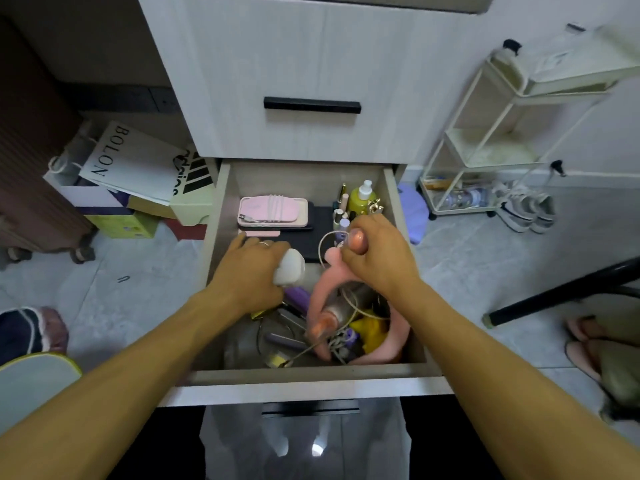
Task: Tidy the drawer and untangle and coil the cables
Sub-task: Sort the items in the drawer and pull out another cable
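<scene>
The drawer (221,209) stands pulled out, pale wood inside, and is crowded. At its back left a pink case (273,211) with a white cable wound across it lies on a dark flat pad (311,237); at the back right stand a yellow-green bottle (360,199) and some small tubes. The near half holds a jumble: a pink curved band (318,299), purple and yellow bits, and a thin cream cable (349,306) that loops up from the tangle towards the right hand (377,258).

The right hand is curled closed around a small pinkish rounded object (357,239) above the drawer's right side, the cable's loop just beside it. The left hand (252,271) grips a white rounded object (291,268), fingers wrapped over it, low in the drawer's left middle.
</scene>
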